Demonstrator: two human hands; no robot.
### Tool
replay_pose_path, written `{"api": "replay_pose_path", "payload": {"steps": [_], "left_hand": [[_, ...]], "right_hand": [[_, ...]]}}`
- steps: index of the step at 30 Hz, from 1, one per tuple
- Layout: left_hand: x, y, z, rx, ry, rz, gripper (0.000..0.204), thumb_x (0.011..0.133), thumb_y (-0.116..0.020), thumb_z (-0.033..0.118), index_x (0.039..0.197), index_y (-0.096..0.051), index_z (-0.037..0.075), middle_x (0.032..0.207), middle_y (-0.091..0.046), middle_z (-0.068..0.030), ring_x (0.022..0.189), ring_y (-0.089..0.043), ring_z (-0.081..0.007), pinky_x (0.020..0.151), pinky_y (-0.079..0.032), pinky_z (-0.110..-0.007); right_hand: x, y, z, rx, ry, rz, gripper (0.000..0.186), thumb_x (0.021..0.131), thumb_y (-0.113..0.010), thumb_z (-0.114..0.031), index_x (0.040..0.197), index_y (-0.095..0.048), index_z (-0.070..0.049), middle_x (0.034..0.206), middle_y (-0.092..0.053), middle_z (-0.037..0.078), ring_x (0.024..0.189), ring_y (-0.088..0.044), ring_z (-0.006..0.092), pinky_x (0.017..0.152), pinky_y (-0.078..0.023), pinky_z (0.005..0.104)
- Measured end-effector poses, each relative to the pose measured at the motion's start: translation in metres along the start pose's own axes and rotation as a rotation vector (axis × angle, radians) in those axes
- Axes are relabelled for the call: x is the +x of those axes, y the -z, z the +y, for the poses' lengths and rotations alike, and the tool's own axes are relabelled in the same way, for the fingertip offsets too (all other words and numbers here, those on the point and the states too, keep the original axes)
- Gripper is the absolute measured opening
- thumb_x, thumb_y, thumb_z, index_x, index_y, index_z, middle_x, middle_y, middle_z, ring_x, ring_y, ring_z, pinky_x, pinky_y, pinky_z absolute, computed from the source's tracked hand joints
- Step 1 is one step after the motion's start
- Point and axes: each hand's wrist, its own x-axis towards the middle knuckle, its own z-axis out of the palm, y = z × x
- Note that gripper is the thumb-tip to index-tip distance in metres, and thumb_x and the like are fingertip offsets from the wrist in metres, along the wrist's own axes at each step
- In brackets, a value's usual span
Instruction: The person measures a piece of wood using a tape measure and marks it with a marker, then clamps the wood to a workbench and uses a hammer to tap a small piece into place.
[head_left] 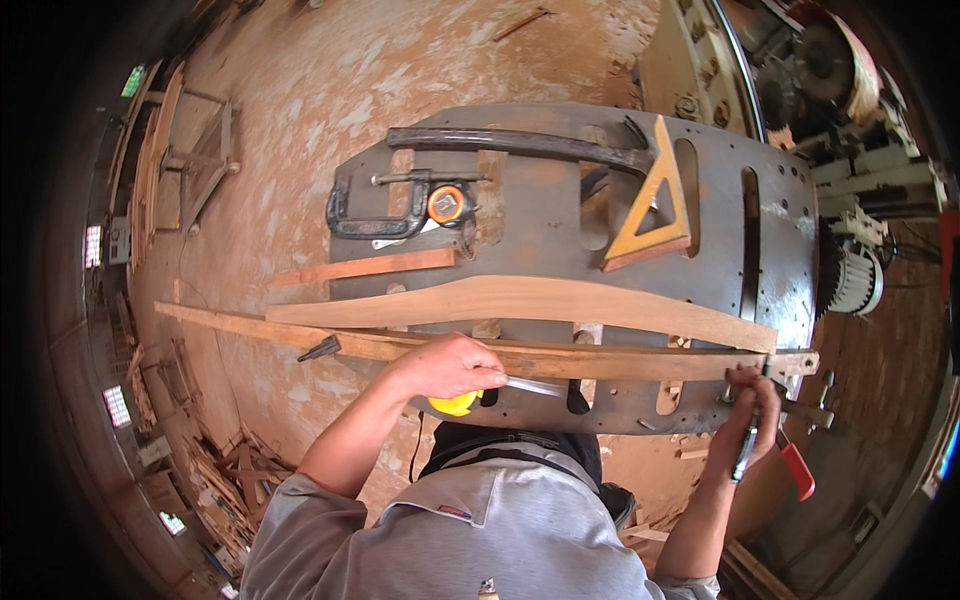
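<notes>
My left hand (pixel 450 368) is closed at a yellow tape measure (pixel 455 404), whose case shows below the fingers. A short length of its pale blade (pixel 536 387) sticks out to the right. At the right end of a long wooden strip (pixel 640 361), my right hand (pixel 752 400) is closed around a slim dark tool (pixel 745 452); its exact kind is unclear. Beside that hand are a metal clamp (pixel 810 412) and a red handle (pixel 797 471). A curved wooden board (pixel 520 300) lies just beyond the strip.
On the grey metal table (pixel 540 240) lie a black G-clamp (pixel 378 212), an orange-ringed round object (pixel 447 205), a hammer (pixel 520 147), a yellow set square (pixel 652 212) and a short wooden strip (pixel 370 266). Slots pierce the tabletop. Machinery (pixel 855 275) stands at right, scrap wood (pixel 245 480) at left.
</notes>
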Motion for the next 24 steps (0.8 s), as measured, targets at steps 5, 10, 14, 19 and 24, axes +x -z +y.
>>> {"api": "replay_pose_path", "payload": {"steps": [5, 10, 14, 19, 24], "left_hand": [[-0.008, -0.013, 0.003, -0.071, 0.088, 0.134, 0.037, 0.095, -0.063, 0.038, 0.097, -0.073, 0.002, 0.087, -0.071, -0.0173, 0.081, -0.07, -0.0292, 0.074, -0.054, -0.041], [-0.003, -0.026, 0.012, -0.197, -0.016, 0.182, 0.035, 0.097, -0.062, 0.038, 0.103, -0.073, 0.005, 0.088, -0.074, -0.0132, 0.082, -0.071, -0.0259, 0.075, -0.054, -0.039], [0.001, -0.034, 0.012, -0.337, -0.009, 0.23, 0.038, 0.098, -0.063, 0.04, 0.097, -0.07, 0.002, 0.082, -0.072, -0.0095, 0.078, -0.069, -0.0173, 0.07, -0.054, -0.034], [-0.003, -0.048, -0.011, -0.679, 0.026, 0.382, 0.034, 0.099, -0.065, 0.035, 0.108, -0.065, 0.001, 0.094, -0.07, -0.0052, 0.085, -0.066, -0.0139, 0.076, -0.053, -0.03], [-0.027, 0.032, -0.023, -0.757, 0.152, 0.729, 0.039, 0.098, -0.063, 0.044, 0.107, -0.065, 0.006, 0.087, -0.066, -0.0026, 0.076, -0.061, -0.0135, 0.07, -0.051, -0.029]], "right_hand": [[-0.006, -0.051, -0.034, -0.195, 0.086, -0.359, 0.022, 0.09, -0.058, 0.002, 0.111, -0.06, -0.003, 0.099, -0.072, 0.013, 0.1, -0.067, 0.031, 0.093, -0.05, 0.0431], [-0.027, -0.087, -0.049, -0.117, 0.036, -0.545, 0.029, 0.085, -0.061, 0.006, 0.112, -0.059, -0.001, 0.104, -0.07, 0.015, 0.102, -0.064, 0.0321, 0.092, -0.05, 0.0426], [-0.037, -0.105, -0.056, -0.107, 0.046, -0.631, 0.04, 0.078, -0.069, 0.005, 0.117, -0.058, -0.003, 0.108, -0.068, 0.017, 0.099, -0.063, 0.0382, 0.085, -0.052, 0.046], [-0.036, -0.116, -0.064, -0.129, 0.006, -0.692, 0.04, 0.079, -0.067, 0.006, 0.118, -0.058, -0.002, 0.108, -0.068, 0.018, 0.099, -0.064, 0.0378, 0.087, -0.052, 0.0437], [-0.02, -0.111, -0.055, -0.17, -0.044, -0.598, 0.035, 0.082, -0.059, 0.011, 0.115, -0.059, -0.003, 0.104, -0.07, 0.016, 0.091, -0.066, 0.0359, 0.08, -0.053, 0.0429]]}}
